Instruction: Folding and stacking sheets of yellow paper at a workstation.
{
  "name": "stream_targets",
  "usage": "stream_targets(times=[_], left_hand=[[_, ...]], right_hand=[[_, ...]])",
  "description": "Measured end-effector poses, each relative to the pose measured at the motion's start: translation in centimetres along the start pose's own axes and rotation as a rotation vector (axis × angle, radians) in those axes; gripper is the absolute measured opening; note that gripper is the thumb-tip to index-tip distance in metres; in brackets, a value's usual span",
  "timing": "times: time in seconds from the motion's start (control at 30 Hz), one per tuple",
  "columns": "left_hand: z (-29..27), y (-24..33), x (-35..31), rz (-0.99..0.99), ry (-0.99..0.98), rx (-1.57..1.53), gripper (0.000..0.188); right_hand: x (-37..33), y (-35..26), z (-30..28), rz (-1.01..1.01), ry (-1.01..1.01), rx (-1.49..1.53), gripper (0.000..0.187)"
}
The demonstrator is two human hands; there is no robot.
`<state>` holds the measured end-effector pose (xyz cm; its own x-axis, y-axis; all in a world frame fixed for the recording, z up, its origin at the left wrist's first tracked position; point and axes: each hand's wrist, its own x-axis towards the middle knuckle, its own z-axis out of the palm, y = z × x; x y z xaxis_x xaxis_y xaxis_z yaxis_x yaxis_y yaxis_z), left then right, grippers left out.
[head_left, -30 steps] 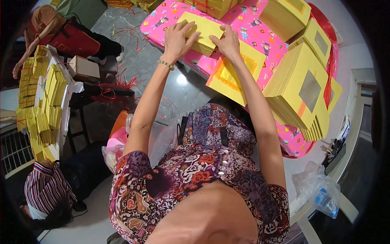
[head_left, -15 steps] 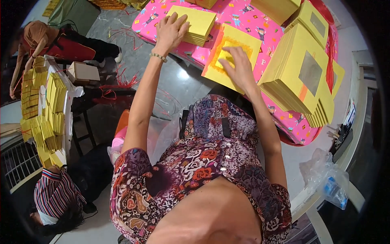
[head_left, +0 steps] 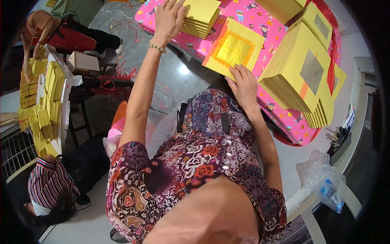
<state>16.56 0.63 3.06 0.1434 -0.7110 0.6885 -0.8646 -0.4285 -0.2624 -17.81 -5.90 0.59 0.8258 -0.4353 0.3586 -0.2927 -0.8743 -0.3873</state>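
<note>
A yellow paper sheet (head_left: 256, 44) with a shiny gold square and an orange border lies at the near edge of the pink table. My right hand (head_left: 245, 87) rests at its near edge, fingertips over the paper and thumb apart from them, so the hand is open. To the left of the sheet sits a stack of folded yellow papers (head_left: 201, 18). My left hand (head_left: 167, 22) is at this stack's left side with fingers stretched out, also open. Its fingertips reach the top of the picture.
Thick yellow paper stacks (head_left: 292, 69) with silver squares stand on the right of the pink-covered table (head_left: 268, 61), beside red strings (head_left: 332, 61). At the left, two people sit by another table with bundled yellow papers (head_left: 50, 105). A plastic bag (head_left: 325, 183) is at lower right.
My right hand has drawn back from the gold square to the sheet's near edge, uncovering the square. My left hand has shifted from the top of the folded stack to its left side.
</note>
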Motion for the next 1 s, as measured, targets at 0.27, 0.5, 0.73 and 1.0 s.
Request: stream_targets(times=[0.27,0.5,0.73,1.0], left_hand=[[-7.8,8.7,-6.1,-0.785,-0.133,-1.067,0.023],[-7.5,14.5,-11.1,-1.338,-0.531,-1.956,0.05],[-8.0,14.1,-8.5,-1.604,-0.606,-2.03,0.051],[-7.5,13.0,-9.4,-1.23,-0.741,-2.103,0.04]], right_hand=[[0.5,0.4,-0.4,0.081,0.033,0.086,0.021],[-0.1,-1.0,-2.2,0.043,0.013,0.122,0.017],[-0.6,-2.6,-5.4,-0.01,-0.161,0.341,0.014],[0.9,-1.9,-7.2,0.123,-0.34,0.513,0.02]])
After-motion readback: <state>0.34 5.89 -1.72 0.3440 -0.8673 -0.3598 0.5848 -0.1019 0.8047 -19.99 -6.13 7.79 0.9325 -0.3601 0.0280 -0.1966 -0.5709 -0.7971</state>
